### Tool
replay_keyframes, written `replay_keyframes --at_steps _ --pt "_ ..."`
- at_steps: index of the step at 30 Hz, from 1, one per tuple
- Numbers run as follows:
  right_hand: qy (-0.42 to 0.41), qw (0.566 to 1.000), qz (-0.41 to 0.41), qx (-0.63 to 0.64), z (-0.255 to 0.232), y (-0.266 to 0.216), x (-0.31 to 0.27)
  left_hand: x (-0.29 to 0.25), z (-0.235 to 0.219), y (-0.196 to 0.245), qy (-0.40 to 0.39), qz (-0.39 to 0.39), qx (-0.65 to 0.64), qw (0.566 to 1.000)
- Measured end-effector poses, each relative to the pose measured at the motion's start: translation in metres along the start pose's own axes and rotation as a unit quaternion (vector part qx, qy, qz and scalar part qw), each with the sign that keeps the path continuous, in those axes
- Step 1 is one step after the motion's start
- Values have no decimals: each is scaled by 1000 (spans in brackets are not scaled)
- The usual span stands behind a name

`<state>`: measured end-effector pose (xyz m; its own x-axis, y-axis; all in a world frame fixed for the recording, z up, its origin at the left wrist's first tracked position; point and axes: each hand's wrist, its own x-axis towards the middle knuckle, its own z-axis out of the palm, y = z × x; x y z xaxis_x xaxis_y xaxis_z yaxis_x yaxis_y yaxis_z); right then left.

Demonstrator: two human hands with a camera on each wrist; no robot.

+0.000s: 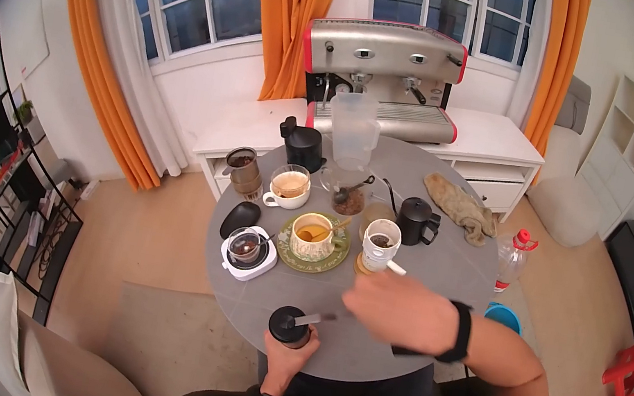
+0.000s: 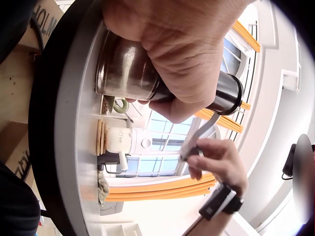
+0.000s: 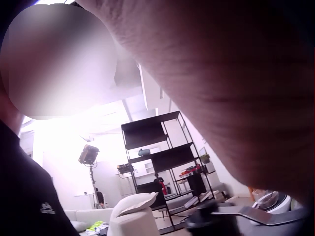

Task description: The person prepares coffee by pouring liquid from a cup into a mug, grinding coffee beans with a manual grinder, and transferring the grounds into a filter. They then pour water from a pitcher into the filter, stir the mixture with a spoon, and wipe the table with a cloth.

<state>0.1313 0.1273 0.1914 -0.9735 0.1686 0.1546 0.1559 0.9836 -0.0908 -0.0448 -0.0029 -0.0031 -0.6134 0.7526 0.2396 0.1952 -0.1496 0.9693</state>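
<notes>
A: Where is the crank grinder located?

B: It is held upright near the front edge of the round grey table, its body wrapped by the curled fingers of the left hand.

A: How is the right hand engaged?

B: The knob of the metal crank is pinched between thumb and fingers, as is shown in the left wrist view.

A: What is placed nearby?

B: Beyond the grinder, a white scale is set to the left; a cup is borne on a green plate at its right.
</notes>
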Motion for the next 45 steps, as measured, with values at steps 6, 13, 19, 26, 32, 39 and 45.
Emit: replay_keyframes --at_steps 6,13,19,26,32,39,45 --pt "-77 964 -193 164 -2 -80 -16 0 1 -8 -19 -27 -37 999" --pt "68 934 -323 139 65 -123 100 0 -20 -93 -56 9 104 993" --pt "75 977 -191 58 78 -26 196 -3 -3 -16 -25 -21 -8 999" --pt "65 997 -23 -40 30 26 86 2 0 -5 -19 18 7 1000" --pt "25 999 -40 0 -1 -22 -29 1 0 -6 -7 2 -8 1000" --pt "26 951 -283 124 19 -123 -2 2 0 -16 -15 2 10 1000" --pt "270 921 -269 78 109 -124 116 -19 -19 -67 -75 9 168 983"
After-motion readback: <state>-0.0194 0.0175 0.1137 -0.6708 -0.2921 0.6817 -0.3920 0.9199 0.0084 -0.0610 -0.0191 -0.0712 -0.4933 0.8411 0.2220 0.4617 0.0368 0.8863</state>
